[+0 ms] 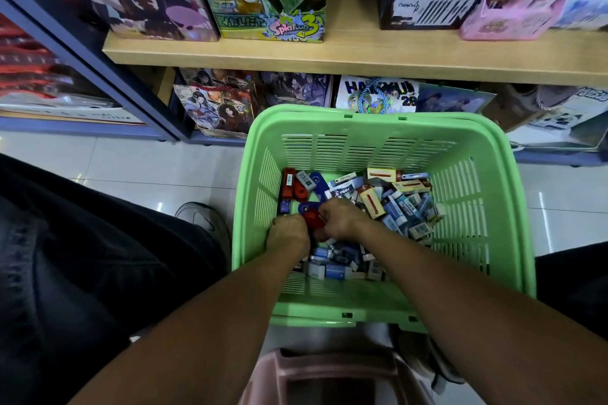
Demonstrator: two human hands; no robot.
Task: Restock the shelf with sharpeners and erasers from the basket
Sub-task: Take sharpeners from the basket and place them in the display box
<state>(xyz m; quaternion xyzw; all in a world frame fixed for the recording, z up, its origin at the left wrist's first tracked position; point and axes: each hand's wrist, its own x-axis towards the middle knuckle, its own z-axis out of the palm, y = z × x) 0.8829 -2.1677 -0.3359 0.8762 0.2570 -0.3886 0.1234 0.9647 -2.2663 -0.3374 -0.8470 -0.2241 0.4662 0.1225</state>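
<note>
Low in the green basket (388,128) at frame centre, my left hand (289,235) and right hand (339,220) both curl around a red sharpener (312,220); I'd gather several before lifting to the shelf (329,56).

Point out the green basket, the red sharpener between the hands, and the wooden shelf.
green basket (375,123): head view, far rim.
red sharpener (312,218): head view, its top face between both hands.
wooden shelf (362,57): head view, front edge.
</note>
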